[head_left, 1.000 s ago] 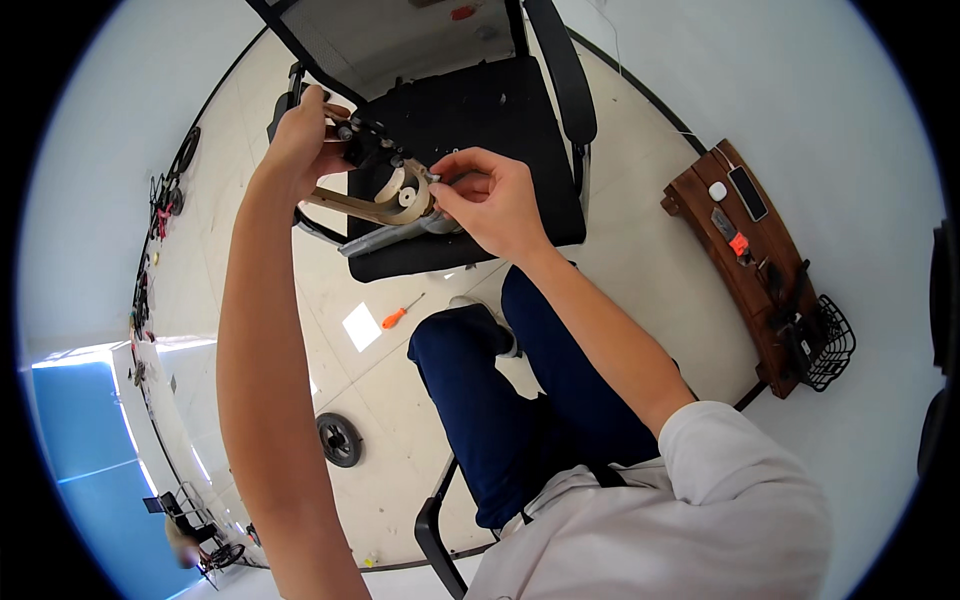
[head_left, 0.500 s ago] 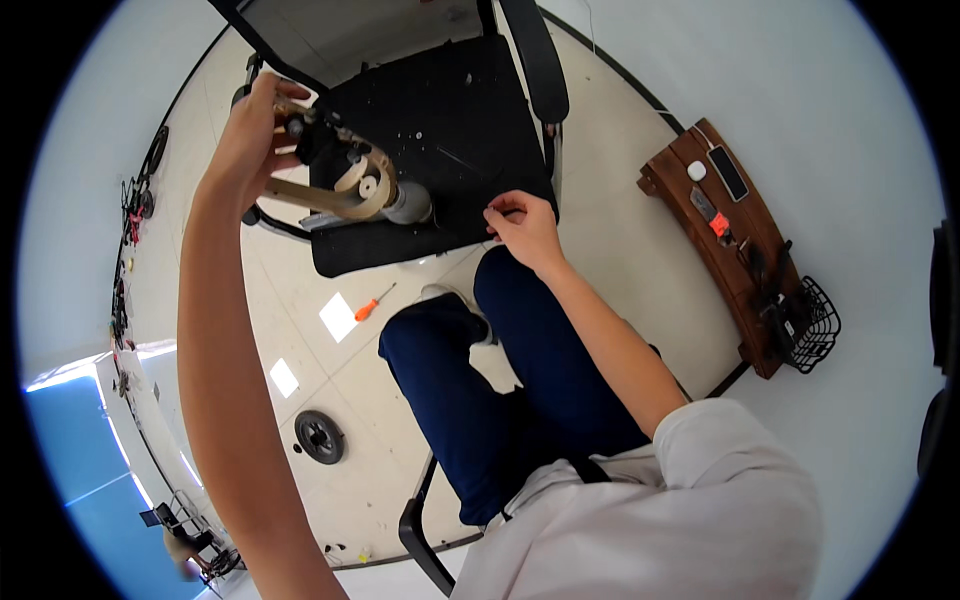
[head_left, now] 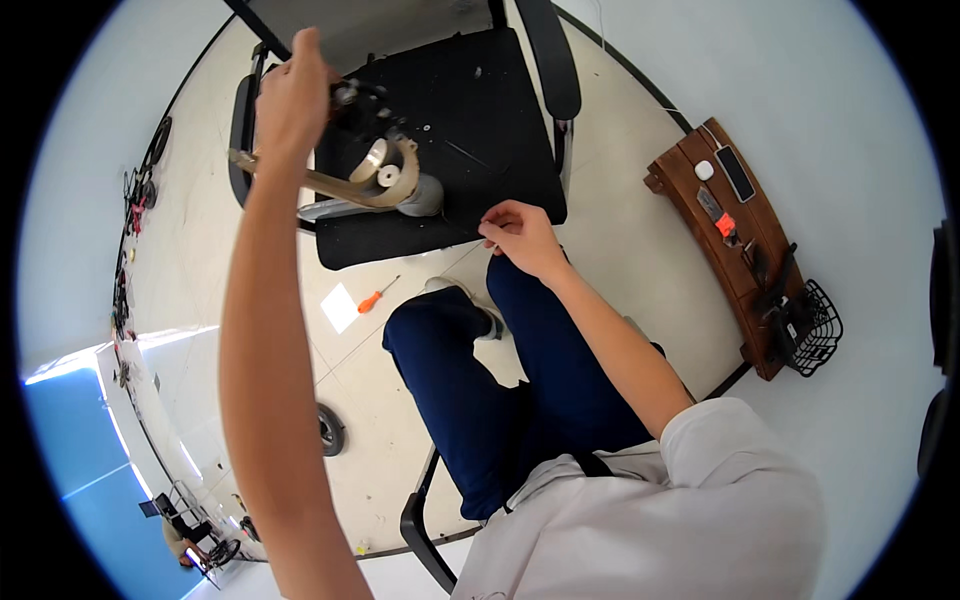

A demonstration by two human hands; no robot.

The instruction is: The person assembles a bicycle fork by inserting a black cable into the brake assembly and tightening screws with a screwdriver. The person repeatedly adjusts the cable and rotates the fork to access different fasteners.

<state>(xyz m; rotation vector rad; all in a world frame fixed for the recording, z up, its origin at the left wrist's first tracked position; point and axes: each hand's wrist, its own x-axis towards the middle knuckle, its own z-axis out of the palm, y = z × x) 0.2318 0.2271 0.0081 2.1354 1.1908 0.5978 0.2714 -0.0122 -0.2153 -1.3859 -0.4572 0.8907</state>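
Observation:
My left hand, its back toward me, is closed at the far left end of a beige metal frame assembly; its fingers are mostly hidden. The assembly has blurred black parts beside that hand and a grey cylinder at its near end. It is over the black seat of an office chair, and its beige bar passes behind my left wrist. Near the seat's front edge, my right hand is pinched at the fingertips; whatever it holds is too small to make out.
An orange-handled screwdriver lies on the floor, left of my knees. A small black wheel is partly behind my left forearm. To the right, a wooden bench bears a phone and a black wire basket.
My left hand has turned and moved up and right, tilting the beige frame assembly so its bar end shows left of my wrist. My right hand stays pinched near the seat edge.

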